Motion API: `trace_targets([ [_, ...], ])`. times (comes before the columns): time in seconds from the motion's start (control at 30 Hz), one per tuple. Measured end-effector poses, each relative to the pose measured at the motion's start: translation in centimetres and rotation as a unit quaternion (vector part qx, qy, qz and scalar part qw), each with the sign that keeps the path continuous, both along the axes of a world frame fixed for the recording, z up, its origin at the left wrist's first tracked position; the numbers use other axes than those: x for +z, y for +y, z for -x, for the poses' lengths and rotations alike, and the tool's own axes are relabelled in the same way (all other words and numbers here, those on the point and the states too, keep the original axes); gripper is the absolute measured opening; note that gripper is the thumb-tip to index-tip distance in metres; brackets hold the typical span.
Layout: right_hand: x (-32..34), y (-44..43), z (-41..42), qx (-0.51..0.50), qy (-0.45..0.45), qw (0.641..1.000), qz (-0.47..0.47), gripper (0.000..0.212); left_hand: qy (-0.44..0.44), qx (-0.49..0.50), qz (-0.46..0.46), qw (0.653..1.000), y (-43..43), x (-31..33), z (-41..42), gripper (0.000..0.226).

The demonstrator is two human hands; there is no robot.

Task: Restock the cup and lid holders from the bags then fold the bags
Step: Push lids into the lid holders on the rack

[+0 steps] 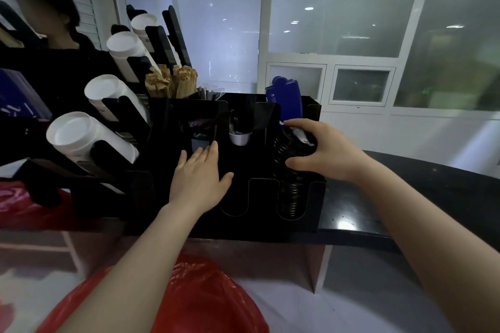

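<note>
The right hand (319, 147) has its fingers gripping the black lids (293, 143) directly above their upright stack's slot, while the left hand (198, 173) rests open, flat against the holder (259, 224).

The black lid holder (251, 197) blocks the centre of the counter; its right slot is filled by a stack of black lids (290, 170) under the right hand (322, 150), while the middle slot (234, 197) stands open. At nine o'clock the angled cup tubes (89, 138) bar the way, and at three o'clock the dark countertop (405, 197) lies free.
</note>
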State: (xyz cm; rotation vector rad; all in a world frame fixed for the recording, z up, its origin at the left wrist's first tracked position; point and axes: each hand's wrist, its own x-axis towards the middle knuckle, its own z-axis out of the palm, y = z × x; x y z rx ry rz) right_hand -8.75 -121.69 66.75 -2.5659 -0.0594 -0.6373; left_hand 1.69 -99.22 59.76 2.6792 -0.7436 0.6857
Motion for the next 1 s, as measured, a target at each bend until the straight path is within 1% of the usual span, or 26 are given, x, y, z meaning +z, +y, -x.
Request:
trace_targets([
  [0.07, 0.0, 0.1, 0.1, -0.004, -0.004, 1.000, 0.003, 0.074, 0.006, -0.005, 0.001, 1.000, 0.1, 0.0, 0.0, 0.077],
  [0.13, 0.0, 0.4, 0.2, -0.013, -0.028, 0.999, -0.007, 0.073, 0.011, -0.010, 0.004, 1.000, 0.2, 0.1, 0.1, 0.077],
  [0.27, 0.3, 1.8, 0.7, -0.037, -0.122, 0.991, -0.047, 0.072, 0.032, -0.041, 0.021, 0.998, 0.8, 0.0, 0.4, 0.076],
  [0.37, 1.0, 3.7, 1.1, -0.022, -0.178, 0.981, -0.075, 0.071, 0.067, -0.104, 0.075, 0.989, 2.4, -0.6, 1.0, 0.074],
  [0.47, 1.3, 6.3, 0.8, 0.004, -0.201, 0.975, -0.097, 0.072, 0.076, -0.140, 0.144, 0.977, 4.6, -1.4, 2.1, 0.071],
  [0.63, -0.3, 9.9, -1.5, 0.027, -0.152, 0.984, -0.084, 0.074, 0.085, -0.110, 0.234, 0.962, 7.7, -1.9, 4.0, 0.068],
  [0.77, -1.2, 11.0, -3.4, -0.002, -0.100, 0.995, -0.013, 0.077, 0.095, -0.115, 0.248, 0.957, 9.2, -1.8, 4.6, 0.064],
  [0.9, -1.5, 11.0, -4.0, -0.017, -0.064, 0.997, 0.031, 0.079, 0.119, -0.115, 0.260, 0.951, 10.1, -2.5, 4.9, 0.061],
  [1.0, -1.8, 11.1, -4.2, -0.041, -0.027, 0.995, 0.087, 0.082, 0.120, -0.116, 0.256, 0.952, 10.1, -2.9, 4.9, 0.060],
])
